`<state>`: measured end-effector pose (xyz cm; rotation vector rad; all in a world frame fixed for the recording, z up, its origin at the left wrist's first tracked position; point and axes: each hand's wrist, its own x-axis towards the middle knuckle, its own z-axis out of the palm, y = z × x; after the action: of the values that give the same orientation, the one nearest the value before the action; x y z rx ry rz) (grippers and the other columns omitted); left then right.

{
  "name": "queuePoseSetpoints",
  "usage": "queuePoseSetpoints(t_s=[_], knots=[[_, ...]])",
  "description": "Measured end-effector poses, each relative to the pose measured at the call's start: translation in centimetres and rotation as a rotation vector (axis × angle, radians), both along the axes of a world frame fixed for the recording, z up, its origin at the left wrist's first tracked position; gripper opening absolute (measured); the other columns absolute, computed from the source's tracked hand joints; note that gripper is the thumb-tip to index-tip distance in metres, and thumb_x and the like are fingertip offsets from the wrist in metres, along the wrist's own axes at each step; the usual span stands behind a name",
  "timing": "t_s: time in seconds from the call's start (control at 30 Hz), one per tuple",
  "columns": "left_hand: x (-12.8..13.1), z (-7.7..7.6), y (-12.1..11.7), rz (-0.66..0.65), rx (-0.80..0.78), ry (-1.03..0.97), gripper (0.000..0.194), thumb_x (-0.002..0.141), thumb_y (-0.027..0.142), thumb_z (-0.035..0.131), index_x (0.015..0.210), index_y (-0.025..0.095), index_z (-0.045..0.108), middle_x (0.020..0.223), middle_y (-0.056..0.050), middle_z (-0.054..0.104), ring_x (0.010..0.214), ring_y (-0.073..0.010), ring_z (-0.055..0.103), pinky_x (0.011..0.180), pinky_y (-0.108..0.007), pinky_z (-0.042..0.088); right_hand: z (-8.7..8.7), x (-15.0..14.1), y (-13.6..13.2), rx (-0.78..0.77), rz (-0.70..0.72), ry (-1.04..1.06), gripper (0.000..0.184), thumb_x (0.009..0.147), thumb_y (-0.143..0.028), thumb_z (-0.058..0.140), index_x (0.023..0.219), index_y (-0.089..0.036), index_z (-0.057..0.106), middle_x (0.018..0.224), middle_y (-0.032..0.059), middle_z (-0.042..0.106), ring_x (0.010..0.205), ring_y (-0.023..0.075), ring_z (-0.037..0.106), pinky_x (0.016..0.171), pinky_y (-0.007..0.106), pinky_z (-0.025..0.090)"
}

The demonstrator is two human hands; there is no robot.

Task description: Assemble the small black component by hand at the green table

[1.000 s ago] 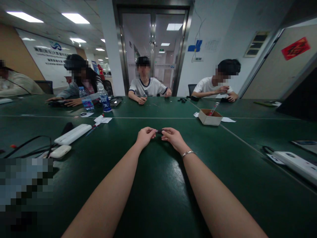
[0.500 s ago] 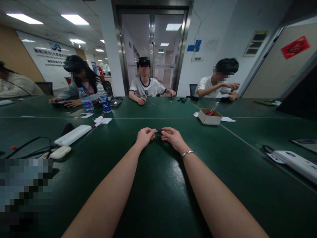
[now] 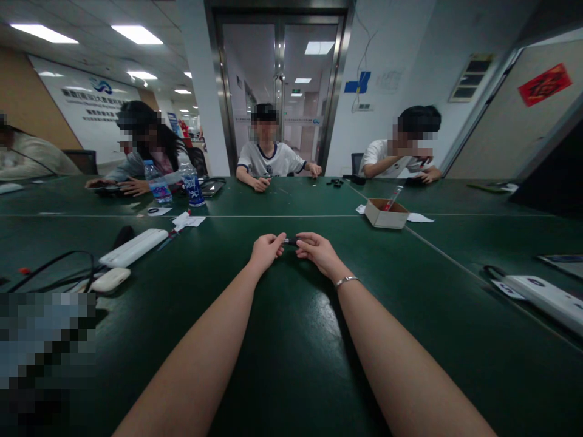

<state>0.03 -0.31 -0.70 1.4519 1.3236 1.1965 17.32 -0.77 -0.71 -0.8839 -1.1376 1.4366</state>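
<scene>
A small black stick with a silvery left end (image 3: 292, 241) is held level between my two hands, just above the green table. The fingertips of my left hand (image 3: 268, 251) pinch its silvery end, thumb on top. My right hand (image 3: 317, 250), with a silver bracelet at the wrist, grips the black end between thumb and fingers. Fingers cover both ends of the stick, so its exact kind cannot be made out.
On the green table (image 3: 273, 340), a white power strip (image 3: 133, 247), cables and a white case (image 3: 111, 280) lie left. Two bottles (image 3: 192, 185) stand farther back. Ahead right is an open box (image 3: 387, 215); another power strip (image 3: 549, 297) lies right. Several people sit around.
My hands stay in nearly the same place, the stick still between them; the left thumb has shifted slightly. Across the table, the person at right has raised a hand toward the face.
</scene>
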Motion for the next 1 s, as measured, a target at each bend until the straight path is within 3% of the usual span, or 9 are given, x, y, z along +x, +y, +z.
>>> queuePoseSetpoints(t_s=[0.6, 1.0], knots=[[-0.36, -0.33, 0.11, -0.011, 0.020, 0.104, 0.052, 0.081, 0.063, 0.051, 0.060, 0.016, 0.060, 0.052, -0.002, 0.055, 0.046, -0.0108, 0.047, 0.048, -0.024, 0.034, 0.20, 0.34, -0.21, 0.025, 0.085, -0.005, 0.027, 0.074, -0.008, 0.075, 0.098, -0.016, 0.066, 0.089, 0.0034, 0.069, 0.061, 0.0083, 0.065, 0.056, 0.016, 0.057], [0.02, -0.30, -0.04, -0.040, 0.030, 0.014, 0.047, 0.078, 0.060, 0.056, 0.065, 0.016, 0.059, 0.058, -0.001, 0.056, 0.047, -0.0093, 0.046, 0.046, -0.022, 0.034, 0.34, -0.02, -0.11, -0.041, 0.005, 0.010, 0.011, 0.081, -0.011, 0.073, 0.089, -0.013, 0.067, 0.073, 0.0023, 0.066, 0.058, 0.0092, 0.064, 0.056, 0.016, 0.057]])
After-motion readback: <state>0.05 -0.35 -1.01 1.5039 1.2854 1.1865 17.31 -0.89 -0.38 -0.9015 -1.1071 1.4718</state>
